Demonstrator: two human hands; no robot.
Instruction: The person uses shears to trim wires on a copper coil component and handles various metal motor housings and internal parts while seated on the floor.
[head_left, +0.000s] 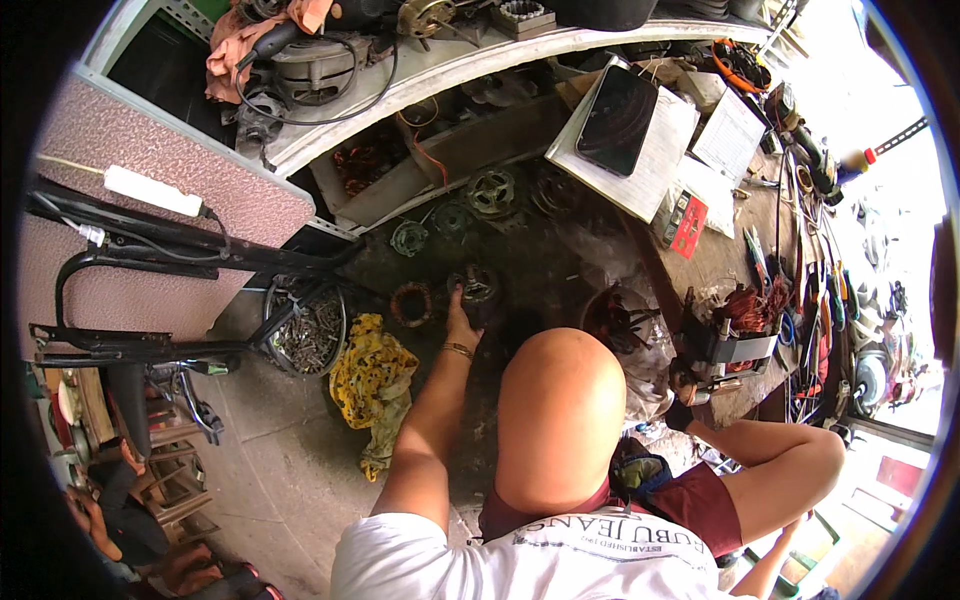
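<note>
My left hand (463,318) reaches down to the floor, its fingers closed against a dark, round metal motor part (478,284). Beside it lies a ring-shaped motor core (410,304) with a brownish winding. Several metal motor end covers (490,194) rest on the floor beyond. At the lower right, my right hand (793,527) shows only in part beyond my bent leg, close to a green frame (825,545); its fingers are too hidden to read. My raised knee (562,400) blocks some of the floor to the right of my left hand.
A basin of small metal pieces (307,330) and a yellow cloth (372,385) lie left. On the wooden table (715,255) at right are a phone (617,120), papers, copper wire (752,306) and tools. A shelf (400,85) curves across the far side. Another person (125,490) is at lower left.
</note>
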